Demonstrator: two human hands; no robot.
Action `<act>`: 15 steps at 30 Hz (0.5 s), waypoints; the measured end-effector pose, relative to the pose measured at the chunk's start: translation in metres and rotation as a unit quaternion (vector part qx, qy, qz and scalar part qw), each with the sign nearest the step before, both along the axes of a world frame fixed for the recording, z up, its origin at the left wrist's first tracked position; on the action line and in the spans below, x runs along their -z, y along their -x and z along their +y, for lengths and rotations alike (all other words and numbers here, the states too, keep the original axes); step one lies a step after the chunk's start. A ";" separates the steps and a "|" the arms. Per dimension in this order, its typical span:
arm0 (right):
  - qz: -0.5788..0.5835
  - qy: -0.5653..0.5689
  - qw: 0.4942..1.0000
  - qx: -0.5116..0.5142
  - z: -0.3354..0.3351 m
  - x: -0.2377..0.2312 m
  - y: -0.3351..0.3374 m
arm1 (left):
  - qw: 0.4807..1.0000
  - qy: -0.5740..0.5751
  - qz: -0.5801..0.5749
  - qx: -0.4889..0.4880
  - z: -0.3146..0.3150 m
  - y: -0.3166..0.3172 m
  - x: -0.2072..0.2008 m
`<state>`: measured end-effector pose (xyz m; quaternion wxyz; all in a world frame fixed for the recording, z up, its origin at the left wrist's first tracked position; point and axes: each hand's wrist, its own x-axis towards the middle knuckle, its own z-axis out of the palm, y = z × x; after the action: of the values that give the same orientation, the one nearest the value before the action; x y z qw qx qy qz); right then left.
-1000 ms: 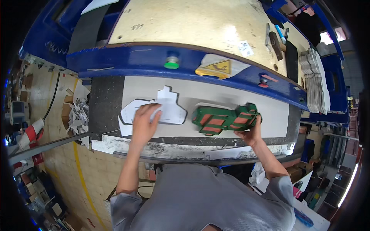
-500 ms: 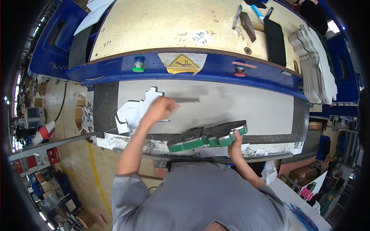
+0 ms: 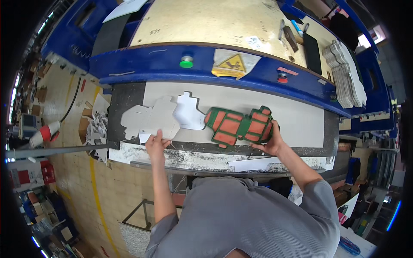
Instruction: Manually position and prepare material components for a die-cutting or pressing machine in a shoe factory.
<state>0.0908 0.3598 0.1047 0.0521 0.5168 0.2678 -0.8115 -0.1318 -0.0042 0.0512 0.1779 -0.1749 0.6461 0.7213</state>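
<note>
My left hand [image 3: 157, 145] pinches the lower edge of a flat grey cut-out cardboard blank [image 3: 150, 118], thumb on top. The blank partly covers a white patch of the same kind of outline [image 3: 189, 112] in the large grey cardboard sheet [image 3: 297, 124]; whether that patch is a piece or an opening I cannot tell. My right hand [image 3: 272, 139] grips the right end of a cutting die [image 3: 232, 127] with green edges and red-orange pads facing up. The die is tilted over the sheet, its left tip close to the white patch.
A blue press beam [image 3: 142, 64] crosses behind the sheet, with a green button [image 3: 186, 62], a red button [image 3: 282, 78] and a yellow warning sign [image 3: 232, 64]. Stacked cardboard blanks [image 3: 342, 73] stand at the right. Cardboard scraps [image 3: 97, 124] lie left of the bed.
My left hand has moved down and left and now holds the grey blank. The die in my right hand has turned, so its padded face shows. My view has shifted and tilted.
</note>
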 end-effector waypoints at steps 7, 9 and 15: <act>-0.051 -0.081 0.973 -0.211 0.024 0.030 -0.027 | 0.842 0.465 0.200 0.185 -0.016 0.021 -0.024; -0.085 -0.207 0.925 -0.306 0.011 0.035 -0.035 | 0.807 0.481 0.233 0.253 -0.029 0.016 -0.018; -0.081 -0.677 0.654 -0.327 -0.006 0.044 -0.044 | 0.787 0.390 0.307 0.367 -0.030 0.010 0.022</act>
<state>0.1347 0.3540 0.0610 -0.0285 0.3510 0.8896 -0.2908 -0.1417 -0.0341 0.0295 0.1384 0.2514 0.9084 0.3042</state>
